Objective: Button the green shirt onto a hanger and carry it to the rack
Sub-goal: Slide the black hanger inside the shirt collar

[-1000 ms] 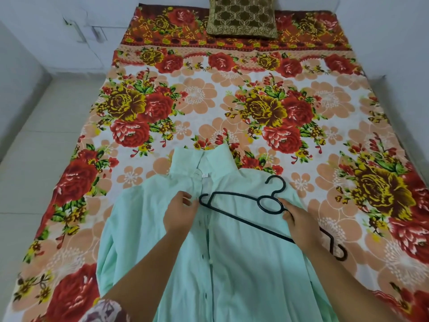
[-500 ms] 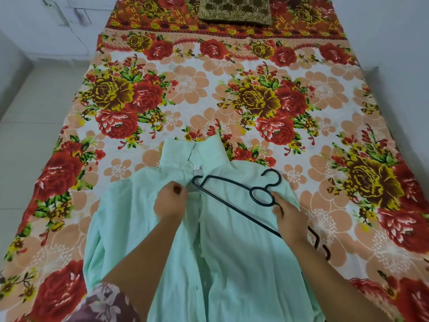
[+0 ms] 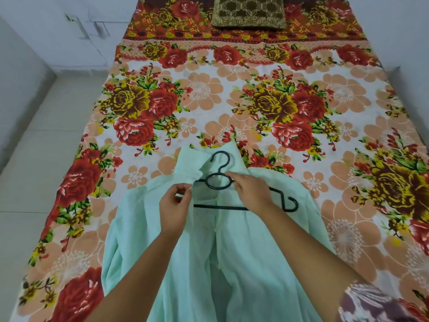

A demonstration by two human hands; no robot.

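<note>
Green shirt [image 3: 243,263]: laid front-up and unbuttoned on the near part of the bed [image 3: 232,101], collar pointing away from me. Black hanger [image 3: 219,181]: lies across the collar area, hook over the collar, its left end tucked under the fabric; my right hand [image 3: 251,190] has fingers closed on it beside the ring. My left hand [image 3: 175,205] pinches the shirt's left front edge; a brown patterned cushion [image 3: 249,12] sits at the far end.

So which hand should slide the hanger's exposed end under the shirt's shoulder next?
Probably the right hand: it already grips the black hanger beside that bare hooked end. The left hand is pinching the green shirt open near the collar.
</note>
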